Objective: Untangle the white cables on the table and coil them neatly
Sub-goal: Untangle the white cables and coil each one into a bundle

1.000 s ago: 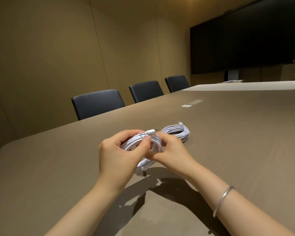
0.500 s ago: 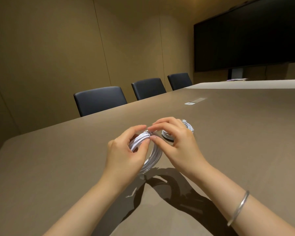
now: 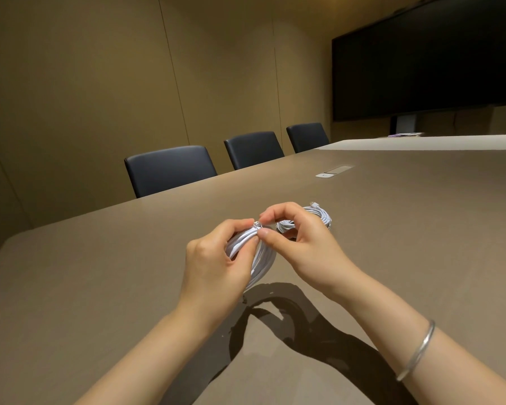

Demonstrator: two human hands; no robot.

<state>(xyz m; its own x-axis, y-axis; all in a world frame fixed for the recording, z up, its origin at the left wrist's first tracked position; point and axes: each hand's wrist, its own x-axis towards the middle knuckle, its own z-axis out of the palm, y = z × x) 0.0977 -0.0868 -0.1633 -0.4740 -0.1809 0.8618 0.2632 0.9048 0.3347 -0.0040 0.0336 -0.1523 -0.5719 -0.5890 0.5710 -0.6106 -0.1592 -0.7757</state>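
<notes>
A coil of white cable (image 3: 262, 260) hangs a little above the brown table (image 3: 392, 229), held between both hands. My left hand (image 3: 216, 267) grips the coil's left side with fingers and thumb curled round the strands. My right hand (image 3: 301, 244) pinches the cable's end at the top of the coil between thumb and fingertips. A second white cable coil (image 3: 319, 219) lies flat on the table just behind my right hand, partly hidden by it, with a plug sticking up at its far side.
Three dark chairs (image 3: 170, 168) line the table's far left edge. A small cable hatch (image 3: 333, 171) is set into the tabletop further back. A large black screen (image 3: 427, 57) hangs on the right wall.
My right hand has moved from under the coil up to its top, where it now pinches the cable end. The coil is held a little higher and more upright.
</notes>
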